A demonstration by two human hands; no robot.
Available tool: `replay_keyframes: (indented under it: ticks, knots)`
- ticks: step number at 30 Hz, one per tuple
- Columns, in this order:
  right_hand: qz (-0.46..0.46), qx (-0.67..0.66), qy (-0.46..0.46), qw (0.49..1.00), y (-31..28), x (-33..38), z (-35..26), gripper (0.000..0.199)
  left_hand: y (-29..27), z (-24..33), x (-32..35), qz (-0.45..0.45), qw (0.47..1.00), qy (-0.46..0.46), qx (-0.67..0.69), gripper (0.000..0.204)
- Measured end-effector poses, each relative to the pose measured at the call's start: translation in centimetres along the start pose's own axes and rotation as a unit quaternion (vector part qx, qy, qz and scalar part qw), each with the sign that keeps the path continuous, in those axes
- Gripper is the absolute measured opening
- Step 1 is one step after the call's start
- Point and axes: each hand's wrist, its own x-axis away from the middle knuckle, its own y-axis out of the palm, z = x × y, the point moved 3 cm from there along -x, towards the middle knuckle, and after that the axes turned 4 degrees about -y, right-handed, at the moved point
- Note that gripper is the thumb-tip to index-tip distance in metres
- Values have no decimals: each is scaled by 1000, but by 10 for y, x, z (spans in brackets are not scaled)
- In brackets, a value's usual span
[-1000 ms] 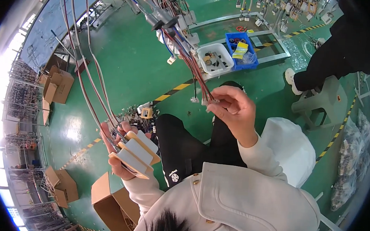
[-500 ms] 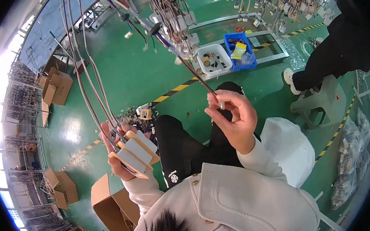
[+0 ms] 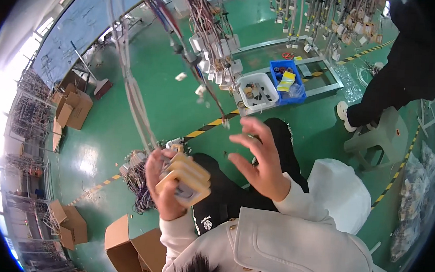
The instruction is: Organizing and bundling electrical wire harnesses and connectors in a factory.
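Observation:
My left hand [image 3: 158, 182] is closed around a small stack of rectangular pieces [image 3: 191, 177] with cream-yellow frames, blurred by motion. Pale cables [image 3: 136, 98] run up from that stack toward the upper left. With fingers spread and nothing in them, my right hand [image 3: 264, 164] is above my right knee. Just beyond its fingertips dangles a dark wire bundle [image 3: 211, 90] with small white connectors on its ends. A pile of wires and connectors [image 3: 142, 184] lies on the floor behind my left hand.
Bundles of cables [image 3: 215, 51] hang ahead. Behind them are a white tray [image 3: 243, 98] and a blue bin [image 3: 299, 98] of parts. An open cardboard box [image 3: 119, 233] stands at lower left. At right, a person in dark trousers [image 3: 380, 86] is by a plastic stool [image 3: 376, 141].
My right hand has let go of the wire end and its fingers have spread. My left hand has turned the framed pieces and shifted right with them. The view has shifted slightly.

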Motion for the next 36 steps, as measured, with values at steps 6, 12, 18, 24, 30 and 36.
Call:
replay_keyframes:
  ticks: [6, 12, 18, 24, 30, 36]
  knots:
    - [-68, 106, -194, 973, 29, 3, -28, 27, 23, -25, -24, 35, 995, 9, -97, 50]
    - [-57, 160, -150, 974, 38, -2, -29, 26, 27, -24, -35, 36, 993, 0, -113, 57]
    - [-2, 123, -71, 990, 33, -12, -31, 29, 31, -30, -30, 21, 994, 5, -105, 39]
    - [65, 32, -62, 995, 42, -10, -20, 47, 33, -41, -22, 2, 997, 37, -69, 50]
    - [-32, -32, -23, 999, 40, -26, -24, 79, 28, -31, -17, -75, 994, -68, -35, 61]
    - [-86, -146, -62, 984, 65, -22, -14, 69, -12, -26, -16, -52, 989, -33, -133, 55]
